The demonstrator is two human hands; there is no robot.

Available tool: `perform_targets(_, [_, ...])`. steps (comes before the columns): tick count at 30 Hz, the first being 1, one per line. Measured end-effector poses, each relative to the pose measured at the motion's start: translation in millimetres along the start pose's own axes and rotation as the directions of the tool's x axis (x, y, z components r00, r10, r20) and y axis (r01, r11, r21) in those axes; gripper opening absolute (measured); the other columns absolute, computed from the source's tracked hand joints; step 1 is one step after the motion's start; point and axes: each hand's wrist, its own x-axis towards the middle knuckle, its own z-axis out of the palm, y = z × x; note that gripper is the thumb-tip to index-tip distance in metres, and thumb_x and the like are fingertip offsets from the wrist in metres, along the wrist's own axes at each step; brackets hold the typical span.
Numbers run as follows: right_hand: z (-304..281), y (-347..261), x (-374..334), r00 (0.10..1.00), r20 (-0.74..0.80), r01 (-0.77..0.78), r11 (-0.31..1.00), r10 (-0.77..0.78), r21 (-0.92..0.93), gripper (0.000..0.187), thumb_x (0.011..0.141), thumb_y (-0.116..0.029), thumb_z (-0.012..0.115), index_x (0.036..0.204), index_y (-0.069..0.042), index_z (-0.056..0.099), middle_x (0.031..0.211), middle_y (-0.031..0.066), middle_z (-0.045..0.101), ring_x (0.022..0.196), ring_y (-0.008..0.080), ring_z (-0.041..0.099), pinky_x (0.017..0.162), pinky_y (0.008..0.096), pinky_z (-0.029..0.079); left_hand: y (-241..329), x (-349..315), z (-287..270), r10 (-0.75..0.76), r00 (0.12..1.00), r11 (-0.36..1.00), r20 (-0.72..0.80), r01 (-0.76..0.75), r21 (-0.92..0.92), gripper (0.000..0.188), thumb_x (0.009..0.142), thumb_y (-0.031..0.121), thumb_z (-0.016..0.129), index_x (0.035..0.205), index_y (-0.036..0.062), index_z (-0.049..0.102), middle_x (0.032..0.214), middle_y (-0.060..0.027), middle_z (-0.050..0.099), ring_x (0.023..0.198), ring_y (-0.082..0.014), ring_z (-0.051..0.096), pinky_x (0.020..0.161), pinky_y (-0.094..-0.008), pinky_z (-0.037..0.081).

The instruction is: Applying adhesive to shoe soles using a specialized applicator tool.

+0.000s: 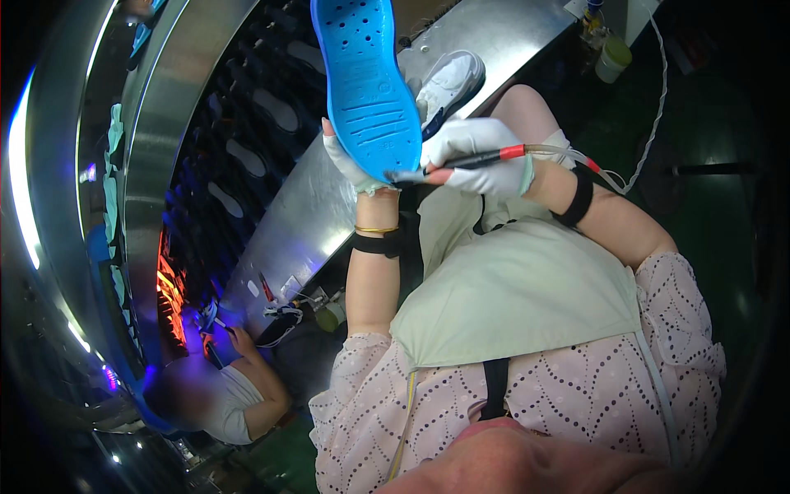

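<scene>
Blue sole [374, 103] in left grip [352, 167]

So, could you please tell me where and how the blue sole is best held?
The blue sole is probably best held at its rounded heel end, from beneath and the left, as the left hand does: its grooved face is turned toward the camera, and the pen-like tool lies at the heel rim from the right.
</scene>
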Motion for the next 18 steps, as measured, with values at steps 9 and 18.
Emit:
perform_targets(9, [-7,-4,6,0.979,-0.078,-0.164,0.953,0.19,0.256,0.022,0.073,-0.003,0.074,0.093,-0.003,0.063,0.093,0.0035,0.063,0.088,0.0119,0.059,0.079,0.0255,0.047,13,2,4,-0.141,0.988,0.989,0.056,0.143,-0.024,0.078,0.083,0.062,0.044,0.135,0.0034,0.037,0.127,-0.0204,0.05,0.111,-0.0327,0.055,0.093,-0.045,0.048])
perform_targets(18, [-23,10,28,0.899,0.244,-0.392,0.916,0.363,0.085,0.022,0.067,-0.001,0.077,0.086,-0.002,0.065,0.093,0.008,0.067,0.089,0.0178,0.064,0.081,0.0289,0.051,27,14,-11,-0.322,0.93,0.927,-0.175,0.348,0.142,0.058,0.088,0.045,0.047,0.122,-0.0016,0.051,0.113,-0.0202,0.059,0.098,-0.0306,0.06,0.086,-0.0396,0.05])
